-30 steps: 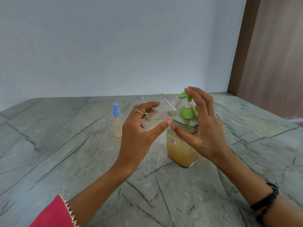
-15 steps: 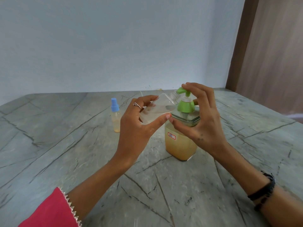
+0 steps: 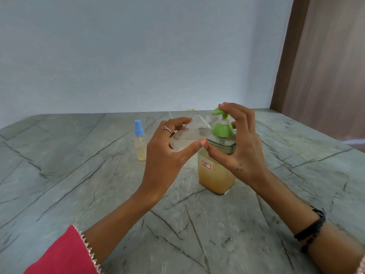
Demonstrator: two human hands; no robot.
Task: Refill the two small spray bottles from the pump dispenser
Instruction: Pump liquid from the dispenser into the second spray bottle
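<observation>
Counter [image 3: 79, 175]: grey veined stone under both grips, carrying everything in play.

Pump dispenser [image 3: 216, 175]: square clear body, amber liquid about two-thirds up, red-edged label on the near face; standing upright directly below the right grip and just right of the left one.

Right hand [image 3: 243, 147]: arched over the dispenser, fingertips [image 3: 224, 107] resting on top of the green pump head [image 3: 222, 125], thumb reaching down-left toward the other thumb; curled round the pump, not flat.

Left hand [image 3: 167, 155]: pinching the open spray bottle [image 3: 189, 133] between thumb below and fingers above; ring on one finger.

Open spray bottle: clear, cap off, tilted with its neck up and to the right, mouth meeting the green spout just above the left grip; only a thin pale pool inside, so nearly empty.

Capped spray bottle [image 3: 139, 143]: blue top, upright, well to the left of the left grip, part-filled with amber liquid.

Step in hand: filling the held bottle; mouth lined up at the spout, pump head seemingly up and ready for a stroke.

Next move: press straight down with the right fingertips while keeping the bottle mouth tight under the spout; slow strokes, since a narrow neck and tilted bottle invite drips onto the dispenser lid.

Later: cap not in view; whether the capped bottle needs more cannot be told.
</observation>
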